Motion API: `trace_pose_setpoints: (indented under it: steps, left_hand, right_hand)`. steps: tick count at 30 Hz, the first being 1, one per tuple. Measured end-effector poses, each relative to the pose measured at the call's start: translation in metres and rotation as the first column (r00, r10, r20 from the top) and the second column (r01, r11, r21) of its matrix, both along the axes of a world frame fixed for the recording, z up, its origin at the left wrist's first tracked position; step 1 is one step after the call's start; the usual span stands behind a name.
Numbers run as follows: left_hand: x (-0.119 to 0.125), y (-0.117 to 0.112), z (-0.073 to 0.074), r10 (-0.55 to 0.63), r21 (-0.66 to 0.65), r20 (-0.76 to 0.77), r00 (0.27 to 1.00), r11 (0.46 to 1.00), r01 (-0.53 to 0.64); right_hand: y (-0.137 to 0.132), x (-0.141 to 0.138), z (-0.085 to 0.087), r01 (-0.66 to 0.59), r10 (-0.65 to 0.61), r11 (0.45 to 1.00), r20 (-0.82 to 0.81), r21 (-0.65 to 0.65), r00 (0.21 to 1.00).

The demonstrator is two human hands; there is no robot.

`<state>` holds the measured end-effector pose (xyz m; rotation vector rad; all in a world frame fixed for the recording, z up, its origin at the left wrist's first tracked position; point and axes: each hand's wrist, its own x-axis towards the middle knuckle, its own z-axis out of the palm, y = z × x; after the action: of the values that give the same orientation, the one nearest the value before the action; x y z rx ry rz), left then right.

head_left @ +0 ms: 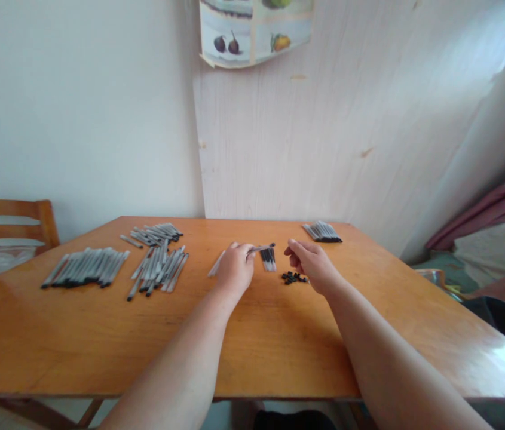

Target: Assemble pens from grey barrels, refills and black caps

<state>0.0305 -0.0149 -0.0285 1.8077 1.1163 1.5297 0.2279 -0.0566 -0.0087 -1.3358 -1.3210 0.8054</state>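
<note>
My left hand (235, 270) is closed around a slim pen (263, 248), held level above the table with its dark end pointing right. Across a small gap, my right hand (311, 263) has its fingers curled together; whatever may be in them is too small to make out. Small black caps or plugs (292, 278) lie in a loose heap just below the right hand. Between the hands, a few thin dark-and-clear pen parts (269, 260) rest side by side on the table. Pale clear tubes (214, 266) show partly behind the left hand.
On the wooden table (279, 340), grey-white pens with black ends form a row (86, 267) at the left, a loose pile (158, 269) beside it, another pile (156, 233) behind, and a neat bundle (323, 232) at the far right. A wooden chair (46, 224) stands left.
</note>
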Motion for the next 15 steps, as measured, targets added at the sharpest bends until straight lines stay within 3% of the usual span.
trace_pose_setpoints:
  steps: [4,9,13,15]
  left_hand:
    - [0.001,-0.002,-0.002,-0.014,0.001,-0.095,0.995,1.000,0.014]
    - [0.003,-0.003,-0.002,-0.014,0.073,-0.185,0.983,0.997,0.028]
    - [0.007,-0.009,0.005,0.115,0.172,-0.049,0.992,0.979,-0.105]
    - [0.010,-0.012,0.010,0.154,0.108,0.082,0.985,0.981,-0.162]
  right_hand:
    - [-0.005,-0.012,-0.001,-0.138,0.127,0.984,-0.099,-0.111,0.987]
    - [-0.005,-0.016,-0.006,-0.244,0.226,0.962,-0.144,-0.125,0.963]
    - [-0.006,-0.019,-0.006,-0.252,0.218,0.962,-0.256,-0.106,0.942]
    - [-0.008,-0.021,-0.004,-0.252,0.214,0.964,-0.309,-0.086,0.927]
